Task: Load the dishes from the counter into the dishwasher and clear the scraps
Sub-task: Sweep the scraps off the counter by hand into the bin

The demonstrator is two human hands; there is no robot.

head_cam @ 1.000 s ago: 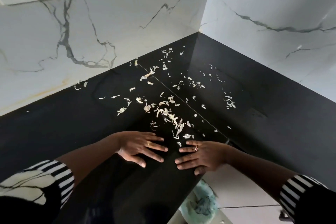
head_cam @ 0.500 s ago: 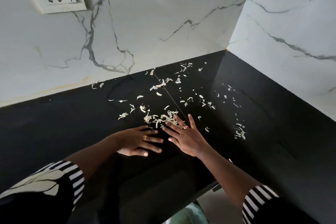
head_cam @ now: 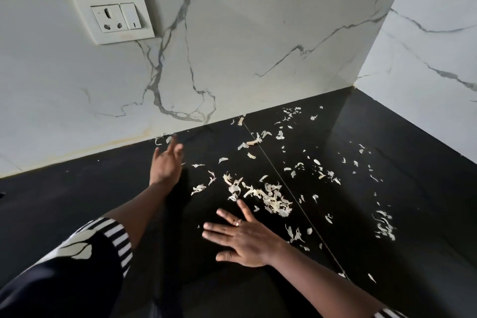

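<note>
Right hand (head_cam: 245,237) lies flat, fingers spread, on the black tabletop (head_cam: 77,201) just beside the heaped scraps (head_cam: 268,199), left hand (head_cam: 167,162) loose-fingered near the back edge; clearing looks barely begun, with flakes strewn widely toward the back-right corner.

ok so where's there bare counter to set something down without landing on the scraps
Bare: the counter left of the left hand, up to the wall, and the near stretch between the left sleeve and the right hand. Crowded: scraps from the middle rightward to the corner, thickest just beyond the right hand.
</note>
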